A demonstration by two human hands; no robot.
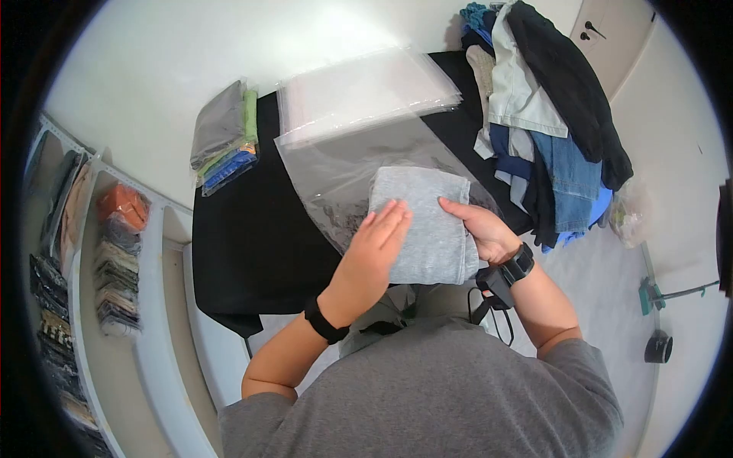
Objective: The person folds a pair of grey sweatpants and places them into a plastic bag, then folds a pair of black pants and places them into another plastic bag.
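Folded grey garment [427,225] lies on clear plastic bag [343,175], black table [252,244]. Left hand [378,240] flat, fingers extended, pressing garment top. Right hand [481,229] pinches garment's right edge.

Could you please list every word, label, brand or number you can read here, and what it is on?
None can be read.
Grey garment under the left hand and right hand: no print or tag shows.
Clear bags: no lettering visible.
Bagged stack at the table's corner: any labels too small to read.
Clothes pile: no legible tags.
Shelf packs: too small and blurred.
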